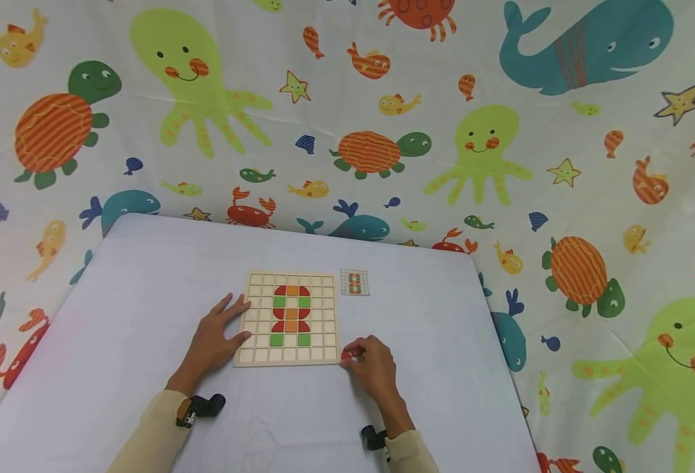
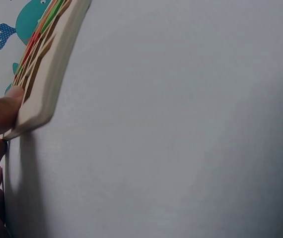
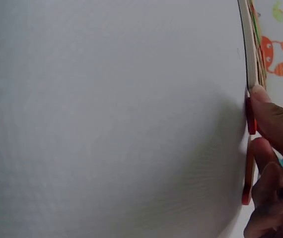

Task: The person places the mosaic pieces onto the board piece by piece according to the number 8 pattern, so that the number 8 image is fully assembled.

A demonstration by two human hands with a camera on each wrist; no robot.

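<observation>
A square wooden grid board [image 1: 242, 351] lies on the white-covered table, with red, orange and green tiles set in its middle columns. My left hand [image 1: 213, 334] rests at the board's left edge, fingers spread; in the left wrist view the thumb [image 2: 5, 111] touches the board's rim. Beside the lower right corner, my right hand [image 1: 374, 369] pinches a small red tile [image 1: 345, 356]. The right wrist view shows this red tile [image 3: 251, 116] by the thumb and a second reddish tile [image 3: 247, 191] by the fingers. Whether that second one is gripped I cannot tell.
A small pattern card [image 1: 355, 282] with a printed grid and coloured design lies right of the board's upper corner. Behind the table [image 1: 288, 420] hangs a curtain [image 1: 300, 230] printed with sea animals.
</observation>
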